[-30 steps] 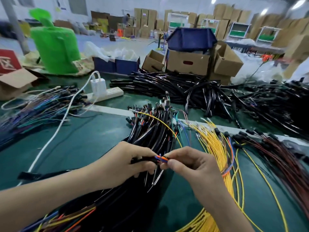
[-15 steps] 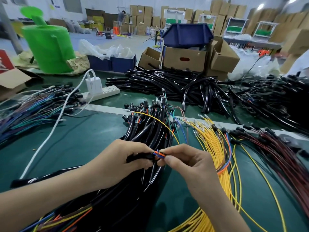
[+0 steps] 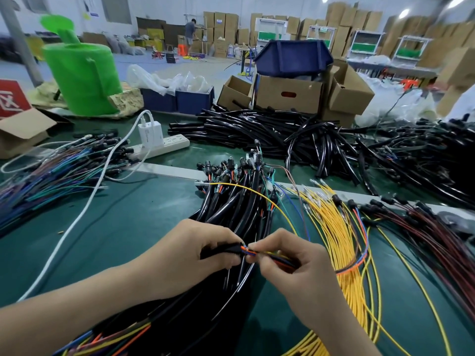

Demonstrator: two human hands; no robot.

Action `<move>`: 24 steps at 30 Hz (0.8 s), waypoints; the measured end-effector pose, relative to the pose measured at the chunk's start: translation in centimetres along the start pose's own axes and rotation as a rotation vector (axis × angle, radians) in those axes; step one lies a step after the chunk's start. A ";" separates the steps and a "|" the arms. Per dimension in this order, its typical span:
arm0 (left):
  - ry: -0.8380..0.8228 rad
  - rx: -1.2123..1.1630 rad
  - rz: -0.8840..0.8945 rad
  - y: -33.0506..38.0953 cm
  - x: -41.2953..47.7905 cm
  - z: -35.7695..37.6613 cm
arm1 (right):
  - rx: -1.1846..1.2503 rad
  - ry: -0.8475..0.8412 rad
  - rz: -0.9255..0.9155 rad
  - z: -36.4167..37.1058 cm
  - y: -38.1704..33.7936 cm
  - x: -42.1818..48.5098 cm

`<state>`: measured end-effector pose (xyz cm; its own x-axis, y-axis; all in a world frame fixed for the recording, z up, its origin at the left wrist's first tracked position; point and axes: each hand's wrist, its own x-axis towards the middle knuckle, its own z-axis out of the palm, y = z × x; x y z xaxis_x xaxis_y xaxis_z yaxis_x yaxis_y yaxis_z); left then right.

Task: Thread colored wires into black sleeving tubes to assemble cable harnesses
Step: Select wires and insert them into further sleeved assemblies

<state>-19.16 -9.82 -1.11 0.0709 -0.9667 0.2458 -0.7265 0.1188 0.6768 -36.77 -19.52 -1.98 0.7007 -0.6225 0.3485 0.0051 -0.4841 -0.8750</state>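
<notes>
The green counter (image 3: 123, 227) carries heaps of cable: a pile of bare black tubes (image 3: 257, 129) at the far side, a bundle of finished harnesses (image 3: 239, 204) in the middle, and a fan of yellow wires (image 3: 331, 227) to its right. Behind the tubes, a cardboard box (image 3: 288, 96) has a blue bin (image 3: 293, 55) sitting in its top; what either holds is hidden. Two low blue tubs (image 3: 177, 100) further left hold clear plastic bags.

Near the front, the left hand (image 3: 190, 255) curls its fingers (image 3: 227, 237) round one black tube (image 3: 221, 250). The tube lies left to right, its open mouth facing the right hand (image 3: 293, 265). That hand pinches a small bunch of coloured wires (image 3: 275, 256), in line with the tube and with their tips at its mouth. The feed runs leftward, so the right hand looks set to do the pushing.
</notes>
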 end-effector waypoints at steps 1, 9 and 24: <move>-0.023 0.041 0.022 0.1 0.0 -0.1 | -0.096 -0.009 -0.030 -0.1 0.0 0.0; -0.236 0.213 0.031 0.7 0.4 -0.5 | -0.456 -0.033 -0.182 0.0 -0.4 -0.3; -0.292 -0.405 -0.249 0.5 0.6 -0.7 | -0.232 -0.055 -0.094 -0.4 -0.4 0.0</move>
<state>-19.01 -10.19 -0.10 -0.0277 -0.9925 -0.1191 -0.3875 -0.0991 0.9165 -37.10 -19.58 -1.48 0.7427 -0.5366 0.4006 -0.0871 -0.6706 -0.7367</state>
